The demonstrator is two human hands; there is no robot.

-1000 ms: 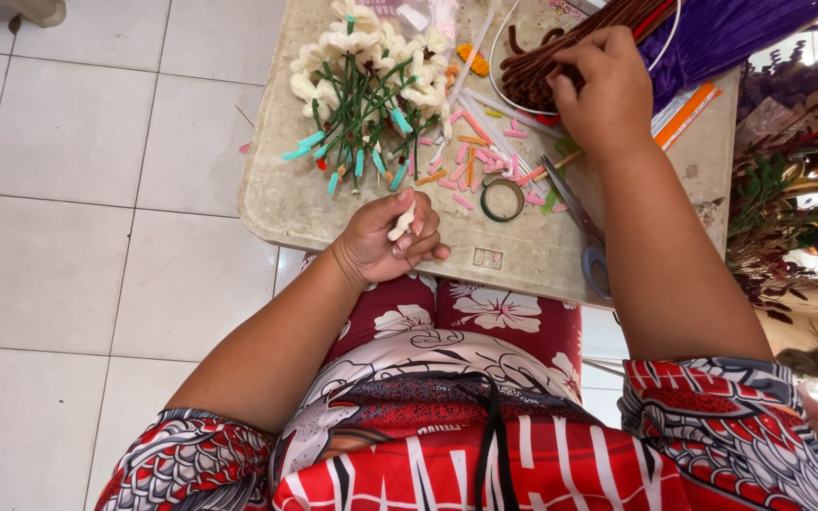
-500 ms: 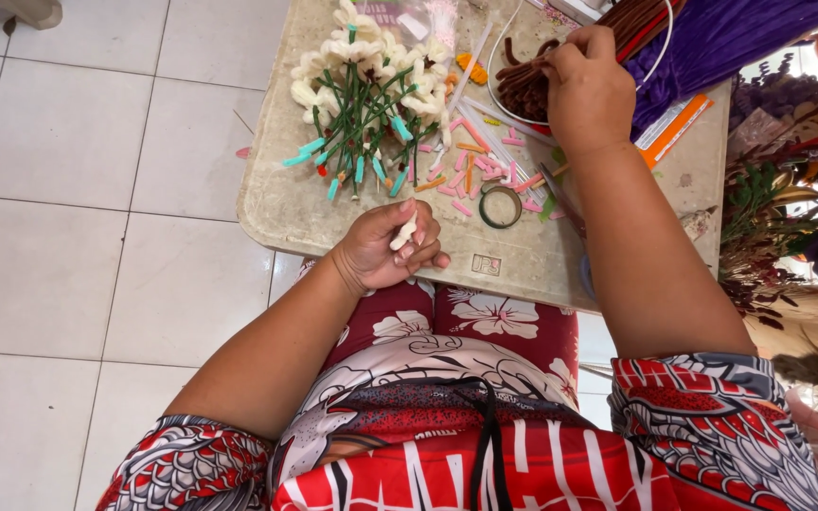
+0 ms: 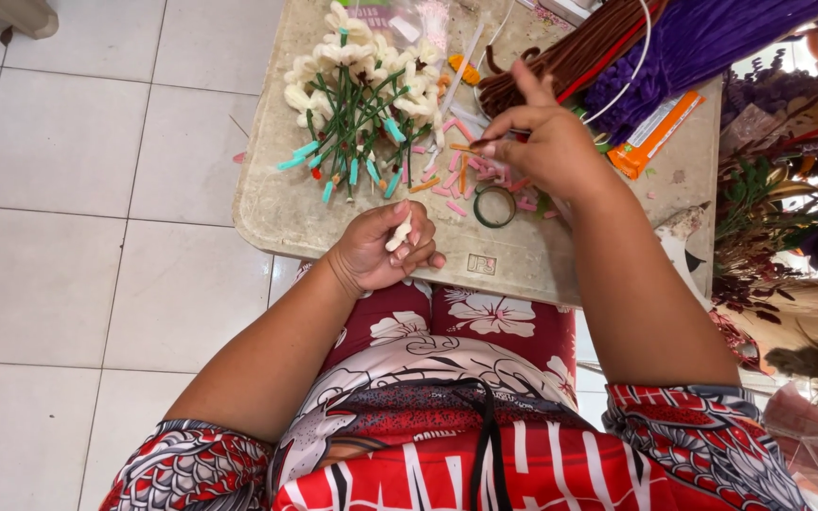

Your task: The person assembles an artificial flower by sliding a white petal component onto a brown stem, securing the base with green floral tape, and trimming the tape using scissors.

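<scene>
My left hand [image 3: 382, 250] rests at the near edge of the small stone-topped table [image 3: 286, 208], fingers curled round a small cream-white fuzzy piece [image 3: 399, 233]. My right hand [image 3: 537, 142] hovers over the middle of the table, thumb and fingertips pinching a thin brown pipe-cleaner stem [image 3: 468, 147] that points left. Under it lie several cut pink and orange bits [image 3: 456, 180] and a dark green tape ring [image 3: 495, 205]. A bunch of cream pipe-cleaner flowers with green stems [image 3: 357, 95] lies at the table's back left.
Bundles of brown [image 3: 570, 57] and purple pipe cleaners [image 3: 702, 43] lie at the back right beside an orange packet [image 3: 655, 132]. Dried and dark flowers [image 3: 788, 237] crowd the right side. White floor tiles [image 3: 68, 237] spread to the left.
My right hand has drawn back from the brown bundle toward the table's middle, now pinching a brown stem. My left hand has stayed at the near edge with the white piece.
</scene>
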